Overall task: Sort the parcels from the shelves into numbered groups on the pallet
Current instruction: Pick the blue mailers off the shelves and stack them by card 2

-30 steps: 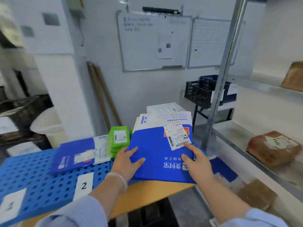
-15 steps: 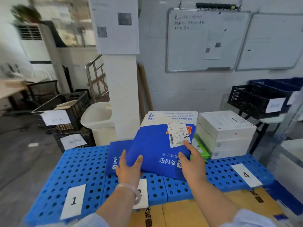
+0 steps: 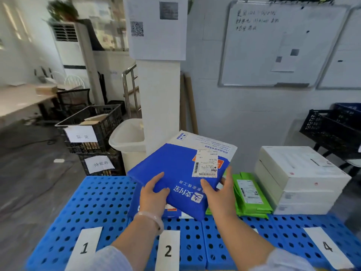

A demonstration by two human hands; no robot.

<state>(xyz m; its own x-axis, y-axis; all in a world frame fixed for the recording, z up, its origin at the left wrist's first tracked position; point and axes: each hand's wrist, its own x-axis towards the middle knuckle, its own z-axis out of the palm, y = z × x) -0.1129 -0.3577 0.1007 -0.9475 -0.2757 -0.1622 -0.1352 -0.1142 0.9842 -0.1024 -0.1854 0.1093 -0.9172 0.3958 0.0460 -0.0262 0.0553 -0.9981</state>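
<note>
Left hand (image 3: 154, 194): gripping near-left edge of blue parcel (image 3: 175, 169), thumb on top, fingers beneath. Right hand (image 3: 219, 194): pinching near-right edge, thumb on top, fingers spread behind. Held tilted above blue pallet (image 3: 101, 202), over second blue parcel (image 3: 133, 207) behind label 2 (image 3: 169, 250). Just right: green parcels (image 3: 251, 194), then stacked white boxes (image 3: 298, 178).
</note>
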